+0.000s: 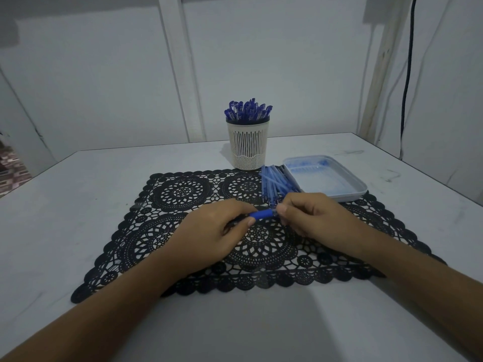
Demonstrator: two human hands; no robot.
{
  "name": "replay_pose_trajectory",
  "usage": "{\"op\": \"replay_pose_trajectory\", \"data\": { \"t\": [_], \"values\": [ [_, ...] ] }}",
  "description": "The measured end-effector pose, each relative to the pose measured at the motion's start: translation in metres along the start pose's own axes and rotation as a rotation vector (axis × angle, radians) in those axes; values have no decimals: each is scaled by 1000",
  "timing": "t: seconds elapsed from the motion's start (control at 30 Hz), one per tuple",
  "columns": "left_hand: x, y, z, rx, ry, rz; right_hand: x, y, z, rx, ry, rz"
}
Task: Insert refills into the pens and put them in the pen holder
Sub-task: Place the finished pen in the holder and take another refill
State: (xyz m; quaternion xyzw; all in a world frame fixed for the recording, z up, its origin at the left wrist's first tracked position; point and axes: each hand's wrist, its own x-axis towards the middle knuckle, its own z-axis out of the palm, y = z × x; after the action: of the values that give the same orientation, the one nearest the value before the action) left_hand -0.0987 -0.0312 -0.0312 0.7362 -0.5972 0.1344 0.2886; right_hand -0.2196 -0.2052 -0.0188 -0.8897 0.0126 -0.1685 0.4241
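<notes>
A blue pen (pixel 262 214) is held level above the black lace mat (pixel 183 194), between both hands. My left hand (pixel 209 236) grips its left part, and most of the barrel is hidden inside the fist. My right hand (pixel 313 218) pinches the pen's right end with thumb and fingertips. A heap of blue refills (pixel 274 182) lies on the mat just behind my right hand. The cream slotted pen holder (pixel 248 145) stands at the back, filled with several blue-capped pens (pixel 247 111).
A pale blue shallow tray (pixel 347 192) sits right of the refill heap, partly on the mat. The white table (pixel 78 192) ends at a wall behind the holder. A black cable (pixel 407 74) hangs at the far right.
</notes>
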Motion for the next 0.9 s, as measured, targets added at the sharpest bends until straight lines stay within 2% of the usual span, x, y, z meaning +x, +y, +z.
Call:
{"op": "replay_pose_trajectory", "data": {
  "t": [0.27, 0.37, 0.47, 0.53, 0.63, 0.73, 0.8, 0.9],
  "values": [
    [1, 4, -2, 107, 71, 73, -1, 0, 1, 98, -6, 39],
    [2, 4, -1, 112, 53, 47, 1, 0, 2, 63, 33, 33],
    [0, 0, 0, 96, 27, -32, 1, -1, -1, -74, 129, 24],
    [0, -4, 0, 66, 10, -96, 3, 3, -8, -283, 176, 4],
    [0, -10, -2, 32, 4, -149, 2, 13, -16, -611, 62, 23],
    [-1, -12, -2, 19, 7, -155, 1, 22, -17, -742, -91, 27],
    [-1, -12, -3, 20, 2, -149, 1, 20, -16, -712, -62, -17],
    [0, -12, -3, 20, -10, -148, 2, 14, -17, -498, 20, -34]
  ]
}}
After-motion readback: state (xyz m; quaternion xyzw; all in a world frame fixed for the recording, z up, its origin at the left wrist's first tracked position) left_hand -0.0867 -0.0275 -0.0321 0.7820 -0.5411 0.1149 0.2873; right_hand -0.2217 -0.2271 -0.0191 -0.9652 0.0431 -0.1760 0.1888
